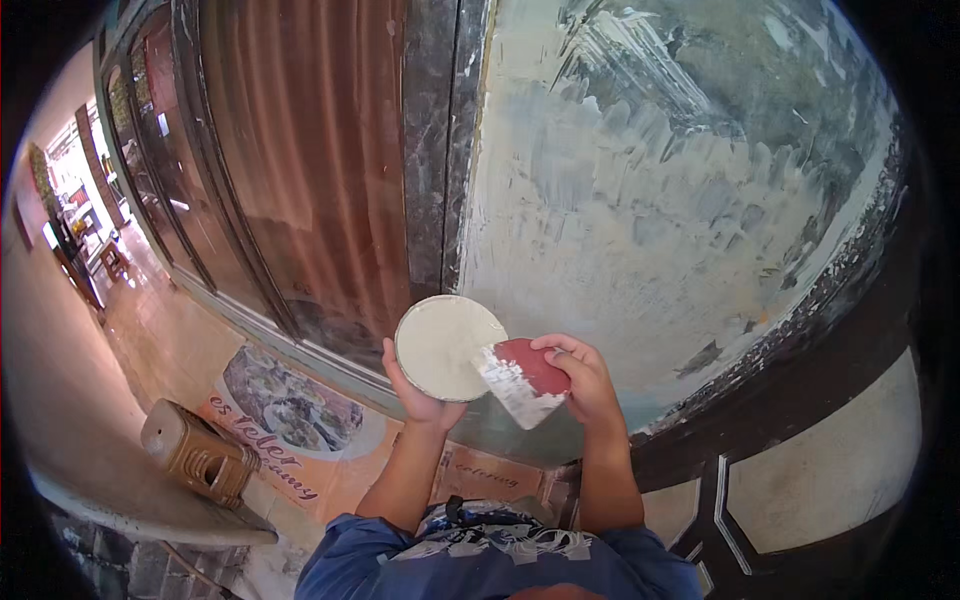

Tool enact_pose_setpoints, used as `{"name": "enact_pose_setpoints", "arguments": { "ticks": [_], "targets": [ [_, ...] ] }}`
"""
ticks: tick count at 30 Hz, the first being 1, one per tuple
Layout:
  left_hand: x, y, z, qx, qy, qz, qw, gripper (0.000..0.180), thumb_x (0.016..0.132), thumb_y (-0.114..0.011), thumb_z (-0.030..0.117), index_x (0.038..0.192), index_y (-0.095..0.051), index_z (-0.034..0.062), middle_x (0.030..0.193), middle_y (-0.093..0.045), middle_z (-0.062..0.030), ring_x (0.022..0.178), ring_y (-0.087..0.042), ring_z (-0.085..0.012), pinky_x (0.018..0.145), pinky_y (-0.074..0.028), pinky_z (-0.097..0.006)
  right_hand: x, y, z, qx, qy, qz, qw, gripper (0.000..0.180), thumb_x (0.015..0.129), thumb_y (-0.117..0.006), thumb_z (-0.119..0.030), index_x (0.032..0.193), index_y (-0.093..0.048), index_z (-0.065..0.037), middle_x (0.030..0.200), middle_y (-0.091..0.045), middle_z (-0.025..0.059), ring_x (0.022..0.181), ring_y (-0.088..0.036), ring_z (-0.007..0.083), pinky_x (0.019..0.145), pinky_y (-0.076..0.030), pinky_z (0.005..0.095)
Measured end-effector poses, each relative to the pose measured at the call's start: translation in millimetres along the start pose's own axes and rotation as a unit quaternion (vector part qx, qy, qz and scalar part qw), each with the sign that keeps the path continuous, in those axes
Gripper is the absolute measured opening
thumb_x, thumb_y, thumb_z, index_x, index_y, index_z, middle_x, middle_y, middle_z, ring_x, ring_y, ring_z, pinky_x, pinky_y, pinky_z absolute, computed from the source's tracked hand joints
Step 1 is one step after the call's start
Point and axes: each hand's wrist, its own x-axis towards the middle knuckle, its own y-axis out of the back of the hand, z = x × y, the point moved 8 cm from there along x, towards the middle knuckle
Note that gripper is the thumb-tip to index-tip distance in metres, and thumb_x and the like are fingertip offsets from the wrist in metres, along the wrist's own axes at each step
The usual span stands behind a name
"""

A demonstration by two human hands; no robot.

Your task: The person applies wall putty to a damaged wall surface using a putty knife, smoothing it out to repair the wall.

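Note:
My left hand [428, 405] is closed round the side of a shallow round container [408, 383], held up in front of me. Pale cream putty [445, 343] covers its whole top. In my right hand [592, 388] is a flat red putty scraper [538, 368], pinched between thumb and fingers. White putty is smeared along the scraper's lower and left edges. Its upper left corner overlaps the container's right rim; whether the two touch I cannot tell. Beyond both hands stands a wall panel [620, 220], unevenly coated with whitish putty over a grey-green surface.
Left of the panel are a dark post [432, 130] and a glazed frame with a brown curtain [300, 170]. An orange printed banner [370, 465] lies low at the left, beside a brown stool [200, 450]. Dark trim with pale panels [820, 460] runs along the lower right.

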Motion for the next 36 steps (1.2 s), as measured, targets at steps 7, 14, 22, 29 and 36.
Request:
{"name": "enact_pose_setpoints", "arguments": {
  "ticks": [7, 14, 22, 29, 36],
  "targets": [
    [2, 10, 2, -0.027, -0.008, 0.005, 1.0, 0.079, 0.094, -0.031, 0.07, 0.143, -0.047, 0.0106, 0.143, -0.052, -0.0139, 0.13, -0.05, -0.0344, 0.109, -0.04, -0.051, 4, 9, 5, -0.06, -0.007, 0.014, 0.998, 0.021, 0.09, -0.05, 0.002, 0.105, -0.064, 0.006, 0.094, -0.071, 0.0128, 0.079, -0.068, 0.0148, 0.073, -0.055, 0.027],
    [6, 17, -5, 0.026, -0.028, 0.031, 0.999, 0.081, 0.095, -0.031, 0.07, 0.142, -0.047, 0.0063, 0.142, -0.052, -0.016, 0.128, -0.052, -0.0337, 0.107, -0.043, -0.048, 22, -29, 17, -0.082, -0.012, -0.016, 0.996, 0.019, 0.094, -0.05, 0.0, 0.104, -0.065, 0.006, 0.096, -0.071, 0.0117, 0.082, -0.068, 0.0128, 0.074, -0.054, 0.025],
    [15, 25, -6, -0.009, -0.015, 0.02, 1.0, 0.082, 0.094, -0.029, 0.072, 0.144, -0.046, 0.0088, 0.144, -0.051, -0.0149, 0.13, -0.05, -0.0338, 0.11, -0.039, -0.05, 32, -17, 9, -0.019, 0.011, 0.016, 1.0, 0.017, 0.094, -0.052, -0.001, 0.103, -0.065, 0.005, 0.091, -0.071, 0.0098, 0.076, -0.067, 0.012, 0.07, -0.054, 0.0241],
    [16, 27, -4, 0.012, -0.019, 0.023, 0.999, 0.08, 0.095, -0.028, 0.07, 0.143, -0.046, 0.0079, 0.141, -0.053, -0.0143, 0.129, -0.051, -0.0326, 0.108, -0.041, -0.048, 39, -25, 19, -0.186, -0.035, -0.024, 0.982, 0.016, 0.094, -0.053, -0.002, 0.103, -0.067, 0.003, 0.09, -0.071, 0.0079, 0.077, -0.066, 0.0105, 0.069, -0.053, 0.0236],
    [17, 25, -3, -0.017, -0.038, 0.023, 0.999, 0.081, 0.093, -0.03, 0.072, 0.145, -0.045, 0.0116, 0.146, -0.048, -0.012, 0.133, -0.047, -0.0334, 0.111, -0.036, -0.051, 35, -2, 21, 0.083, -0.074, -0.016, 0.994, 0.02, 0.094, -0.05, -0.003, 0.108, -0.063, 0.003, 0.093, -0.072, 0.0104, 0.088, -0.068, 0.016, 0.078, -0.054, 0.0279]
  ]
}}
